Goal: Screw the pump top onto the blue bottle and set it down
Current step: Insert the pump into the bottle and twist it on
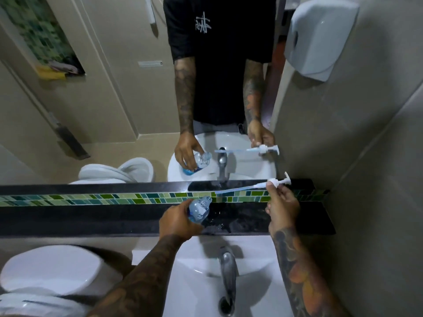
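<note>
My left hand (177, 221) grips the clear blue bottle (199, 209), tilted with its open neck pointing up and to the right over the black ledge. My right hand (282, 205) holds the white pump top (278, 181) by its collar, well to the right of the bottle. The pump's long pale dip tube (240, 189) points left toward the bottle's mouth, with its tip a short way above and right of the neck. Pump and bottle are apart.
A black stone ledge (240, 217) with a green tile strip (91, 199) runs under the mirror (114, 99). Below it sits the white sink (199, 266) with a metal tap (226, 268). A toilet (48, 268) stands at the left, and a white dispenser (320, 37) hangs on the right wall.
</note>
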